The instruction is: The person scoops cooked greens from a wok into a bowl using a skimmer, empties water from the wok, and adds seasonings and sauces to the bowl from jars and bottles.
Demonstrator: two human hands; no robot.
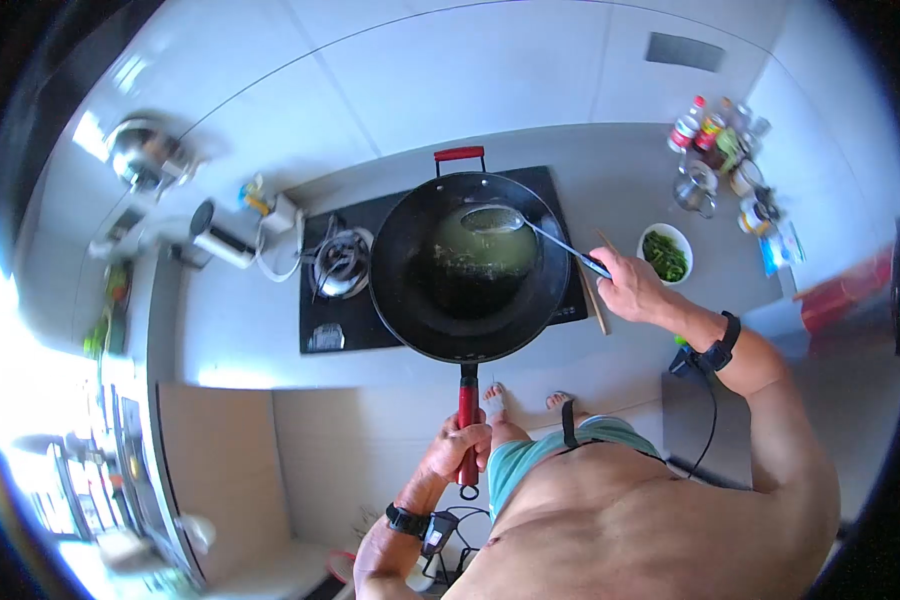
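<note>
A large black wok [425,300] sits over the right side of the black cooktop [320,330], with pale greenish liquid [460,255] in its bottom. My left hand [456,447] is wrapped round the wok's red handle [468,415]. In my right hand [630,285] is the grip of a long-handled ladle [494,219], whose bowl is inside the wok at the liquid's far side. Whether the bowl holds anything is hard to make out. Close to my right hand stands a white bowl [682,240] of chopped green vegetables [663,257].
Chopsticks [597,305] lie beside the cooktop, partly behind my right hand. Several bottles and jars [710,130] line the counter's back right, with a metal pot [694,188] before them. The left burner [342,265] is uncovered. A white kettle-like appliance [222,235] stands at left.
</note>
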